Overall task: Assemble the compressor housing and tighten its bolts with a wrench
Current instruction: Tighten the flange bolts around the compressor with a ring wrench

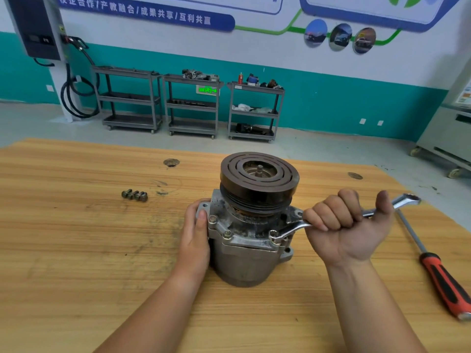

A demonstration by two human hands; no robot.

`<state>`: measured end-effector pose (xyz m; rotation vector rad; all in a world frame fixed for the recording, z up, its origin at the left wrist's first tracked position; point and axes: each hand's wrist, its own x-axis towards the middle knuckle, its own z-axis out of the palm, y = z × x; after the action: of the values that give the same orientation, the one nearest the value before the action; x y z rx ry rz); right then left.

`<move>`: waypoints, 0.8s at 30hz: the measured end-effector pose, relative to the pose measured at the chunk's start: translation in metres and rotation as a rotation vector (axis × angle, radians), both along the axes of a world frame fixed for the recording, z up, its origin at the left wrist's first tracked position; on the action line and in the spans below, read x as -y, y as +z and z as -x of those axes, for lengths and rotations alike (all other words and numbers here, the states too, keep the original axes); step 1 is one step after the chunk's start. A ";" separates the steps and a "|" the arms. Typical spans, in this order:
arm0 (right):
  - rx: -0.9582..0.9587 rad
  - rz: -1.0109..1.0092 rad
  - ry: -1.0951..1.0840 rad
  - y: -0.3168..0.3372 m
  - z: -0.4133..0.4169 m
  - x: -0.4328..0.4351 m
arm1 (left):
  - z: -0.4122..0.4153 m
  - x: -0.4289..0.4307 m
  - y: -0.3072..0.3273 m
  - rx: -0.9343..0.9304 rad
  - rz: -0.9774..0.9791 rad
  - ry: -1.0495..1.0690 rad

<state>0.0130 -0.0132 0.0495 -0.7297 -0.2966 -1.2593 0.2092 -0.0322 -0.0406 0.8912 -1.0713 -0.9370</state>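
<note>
Three carts (254,90), maybe parts (200,73); wrench (295,228) on bolt (273,235)

Wooden table (76,250): compressor (244,261); bolts (134,195); screwdriver (443,281)

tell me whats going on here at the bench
A person is bolting a compressor housing together on a wooden bench. The right hand grips a wrench whose ring end sits on a flange bolt, while the left hand holds the housing's left side. A few loose bolts lie to the left; a screwdriver lies to the right.
</note>
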 end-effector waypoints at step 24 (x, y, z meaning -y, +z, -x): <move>0.010 0.181 -0.205 -0.009 0.001 -0.034 | -0.018 -0.003 0.002 0.209 0.112 -0.161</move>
<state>0.0123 0.0205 0.0403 -0.9273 -0.3542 -1.4424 0.2268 -0.0294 -0.0383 0.8325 -1.3778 -0.9201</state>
